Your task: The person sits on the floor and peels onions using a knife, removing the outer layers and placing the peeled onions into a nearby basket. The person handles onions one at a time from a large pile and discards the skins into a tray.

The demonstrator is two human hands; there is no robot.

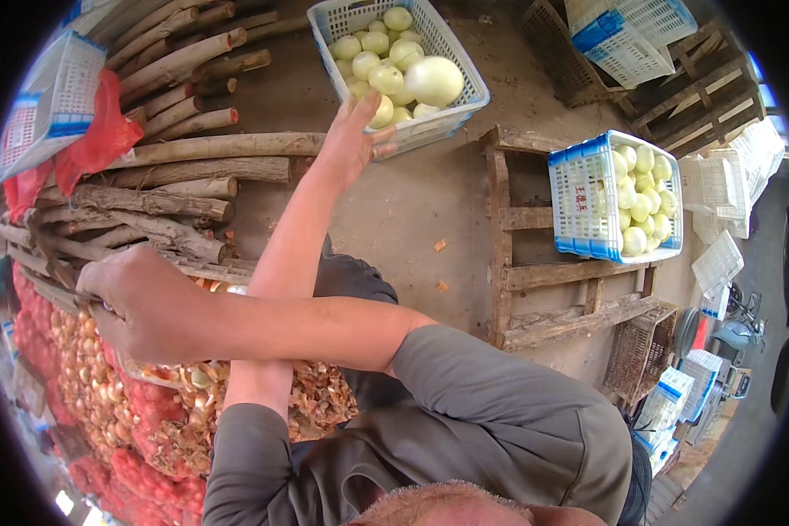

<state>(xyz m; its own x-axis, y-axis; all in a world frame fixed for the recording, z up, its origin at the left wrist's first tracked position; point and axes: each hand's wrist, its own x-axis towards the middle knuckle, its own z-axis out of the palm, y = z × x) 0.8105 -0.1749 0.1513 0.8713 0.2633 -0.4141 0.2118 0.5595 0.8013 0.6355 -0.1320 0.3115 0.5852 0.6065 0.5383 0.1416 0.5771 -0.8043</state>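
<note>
My left hand [352, 141] is stretched out at the near edge of a white and blue plastic crate [457, 108] of peeled onions [375, 43]. Its fingers are apart and grip nothing. One peeled onion [434, 81], looking much larger than the others, appears to be in the air over the pile, apart from the fingers. Crossing above the left forearm, my right arm ends in a closed fist, my right hand [141, 302], at the left. A small metal tool [107, 306] shows between its fingers, mostly hidden. Below lie unpeeled onions [98, 388] and loose onion skins [319, 398].
Cut wooden poles [204, 167] are stacked at the left, under a crate [66, 92] and red mesh [105, 121]. Another crate of peeled onions [615, 197] stands on a wooden pallet [500, 237] at the right. Red mesh sacks [158, 483] lie lower left.
</note>
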